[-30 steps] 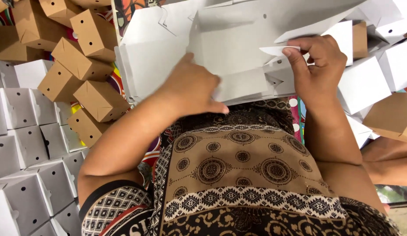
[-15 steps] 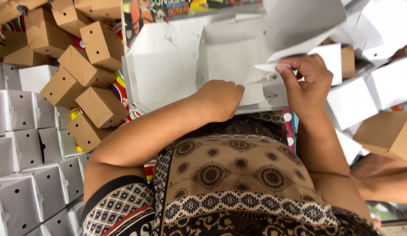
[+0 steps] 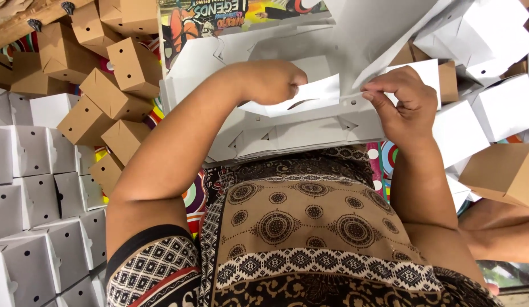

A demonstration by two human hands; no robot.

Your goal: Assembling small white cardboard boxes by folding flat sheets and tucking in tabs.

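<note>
The fingers (image 3: 384,96) of the right hand (image 3: 402,105) pinch the right edge of a white card flap (image 3: 310,94), thumb and forefinger clamped on it. The left hand (image 3: 270,81) is curled into a loose fist at the flap's left end, knuckles pressing on it; whether its fingers actually grip the card is hidden under the hand.

A second ago the left hand lay flat, lower down on the card blank (image 3: 287,133); it has since slid up and left and closed, and the right hand has drawn in toward it. The flap now stands bowed between the two hands, with a curved cut-out showing at its lower edge. By that, the fold looks to be at the stage of turning this flap up from the sheet, with the box not yet formed.

The blank lies across the lap, just beyond the patterned dress (image 3: 310,227), its far part rising toward a printed poster (image 3: 230,14).

To the left sit brown boxes (image 3: 114,102) in a heap, and nearer, white boxes (image 3: 31,193) with small holes, in rows. To the right are more white boxes (image 3: 492,102) and one brown box (image 3: 503,170), close to the right elbow. Another person's arm (image 3: 503,233) lies at near right. The piles crowd both sides, leaving little room to swing the sheet.
</note>
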